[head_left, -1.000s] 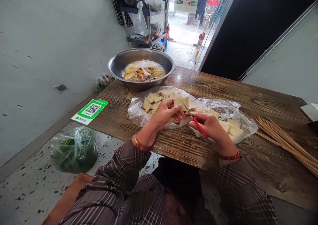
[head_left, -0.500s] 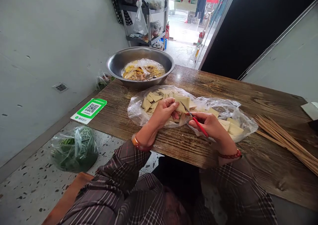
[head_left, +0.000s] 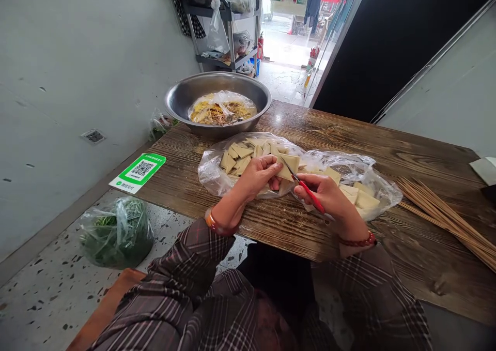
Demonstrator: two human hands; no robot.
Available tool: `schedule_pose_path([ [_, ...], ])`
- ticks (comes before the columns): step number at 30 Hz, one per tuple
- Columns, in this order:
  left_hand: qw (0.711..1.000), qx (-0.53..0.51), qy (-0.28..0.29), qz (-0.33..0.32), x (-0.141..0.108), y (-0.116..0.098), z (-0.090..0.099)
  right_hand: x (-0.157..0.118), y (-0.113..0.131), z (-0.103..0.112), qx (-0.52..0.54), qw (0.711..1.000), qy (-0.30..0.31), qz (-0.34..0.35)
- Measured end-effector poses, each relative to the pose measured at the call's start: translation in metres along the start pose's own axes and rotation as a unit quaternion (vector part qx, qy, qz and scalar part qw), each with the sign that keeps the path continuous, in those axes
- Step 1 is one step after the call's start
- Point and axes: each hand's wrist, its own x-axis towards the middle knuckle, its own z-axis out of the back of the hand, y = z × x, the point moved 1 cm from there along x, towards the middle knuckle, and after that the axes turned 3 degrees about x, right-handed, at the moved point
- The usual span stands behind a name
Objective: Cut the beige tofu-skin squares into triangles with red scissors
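Between thumb and fingers, my left hand (head_left: 263, 174) pinches a flat, pale square of tofu sheet (head_left: 290, 167). My right hand (head_left: 321, 189) is closed around red-handled scissors (head_left: 312, 196), whose blades lie across the tofu square on a slant. Below my left hand, a clear plastic bag (head_left: 211, 172) holds many cut pale pieces (head_left: 241, 150), several of them triangular. Beside my right hand, a second clear bag (head_left: 382, 192) contains larger pale squares (head_left: 366, 201).
A steel basin (head_left: 178, 103) with bagged yellowish food stands at the table's far left. Bamboo skewers (head_left: 445, 219) lie at the right. A green QR card (head_left: 139, 171) sits on the left edge. Bagged greens (head_left: 116, 232) rest below, at the left.
My left hand and the tofu square have shifted slightly right. The scissor blades now reach across the square, and less of them shows.
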Motion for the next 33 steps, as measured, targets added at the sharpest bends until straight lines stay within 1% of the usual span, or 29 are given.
schedule_pose_path([
  [8, 1.0, 0.008, 0.01, 0.001, 0.0, -0.002, 0.001, -0.002, 0.002, 0.001, -0.003, 1.0, 0.012, -0.004],
  [14, 1.0, 0.009, 0.014, 0.006, 0.001, 0.001, 0.003, -0.002, 0.001, 0.002, -0.011, 0.999, 0.008, -0.034],
  [17, 1.0, 0.015, 0.014, 0.007, 0.0, 0.001, 0.002, -0.001, 0.002, 0.001, -0.006, 1.0, 0.002, -0.019],
  [22, 0.998, 0.056, 0.039, 0.006, -0.001, -0.001, -0.001, 0.0, 0.007, 0.0, 0.001, 1.0, 0.011, 0.001],
  [26, 0.998, 0.062, 0.034, 0.007, -0.002, -0.004, -0.001, 0.001, 0.003, -0.001, 0.004, 1.0, 0.009, 0.004],
  [28, 0.997, 0.069, 0.026, 0.009, -0.002, -0.005, -0.001, 0.001, -0.001, -0.002, 0.014, 1.0, 0.014, -0.004],
  [30, 0.997, 0.072, 0.005, 0.008, -0.002, -0.005, -0.001, 0.002, -0.004, -0.002, 0.027, 0.999, 0.025, -0.015],
  [31, 0.997, 0.07, -0.017, 0.003, -0.001, -0.004, 0.0, 0.002, -0.005, -0.003, 0.034, 0.999, 0.027, -0.019],
  [33, 0.994, 0.071, -0.084, -0.023, 0.001, -0.002, 0.003, 0.002, -0.004, -0.002, 0.046, 0.998, 0.009, -0.03],
])
